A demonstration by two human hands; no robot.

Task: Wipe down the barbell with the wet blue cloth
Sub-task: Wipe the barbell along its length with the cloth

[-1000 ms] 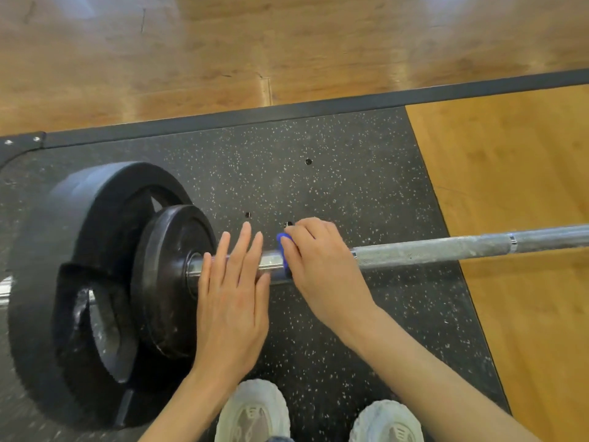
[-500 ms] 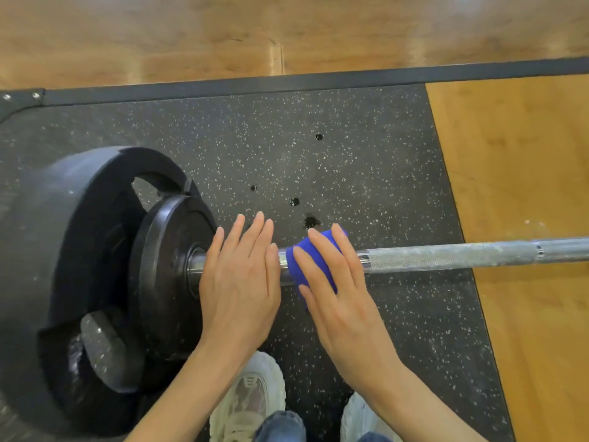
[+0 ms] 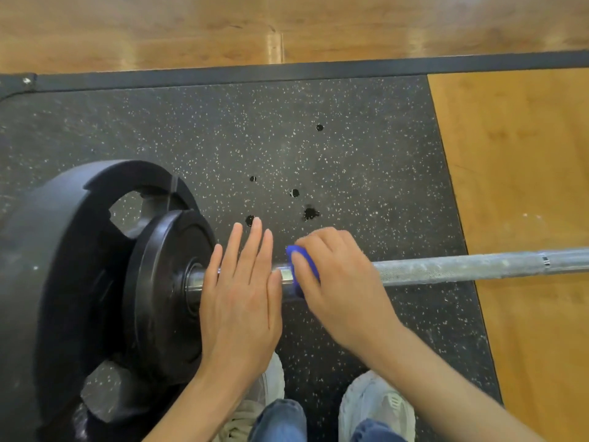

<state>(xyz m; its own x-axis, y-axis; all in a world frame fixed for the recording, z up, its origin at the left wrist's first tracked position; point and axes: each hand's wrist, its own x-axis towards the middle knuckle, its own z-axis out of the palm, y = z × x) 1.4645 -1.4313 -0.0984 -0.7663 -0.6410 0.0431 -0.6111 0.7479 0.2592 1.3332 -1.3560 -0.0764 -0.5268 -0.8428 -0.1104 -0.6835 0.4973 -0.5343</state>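
left hand (image 3: 240,301): palm down, fingers straight and together, resting flat on barbell (image 3: 452,269) beside the inner plate (image 3: 165,291) | right hand (image 3: 338,282): fingers curled over blue cloth (image 3: 301,263), gripping it around the shaft | barbell: lying across black mat (image 3: 350,148)

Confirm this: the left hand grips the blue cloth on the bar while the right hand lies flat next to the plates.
Hands swapped. In the head view the right hand grips the blue cloth on the bar; the left hand lies flat next to the plates.
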